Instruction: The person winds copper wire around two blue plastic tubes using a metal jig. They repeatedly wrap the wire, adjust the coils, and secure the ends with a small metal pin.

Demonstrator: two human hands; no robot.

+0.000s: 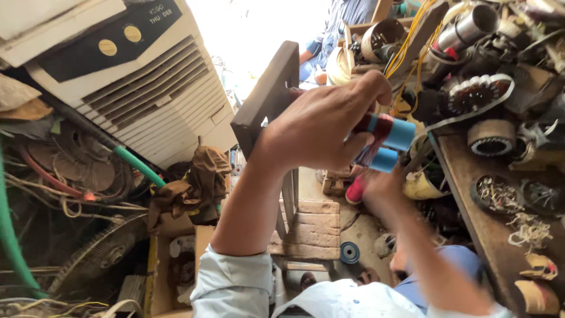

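Fingers of the left hand [321, 126] pinched a dark red coil [376, 131] with blue end sleeves, the right hand [382, 182] gripping just beneath.

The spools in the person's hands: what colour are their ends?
Light blue ends on the spools, with reddish-brown wire between; seen in the head view.

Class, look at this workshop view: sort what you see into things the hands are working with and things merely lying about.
In hand:
- left hand
- right hand
- blue-ended wire spools, held between both hands

Lying about:
- white air cooler
- green hose
- brown rag
- fan grille
- wound stator rings on the wooden bench
- metal cylinder
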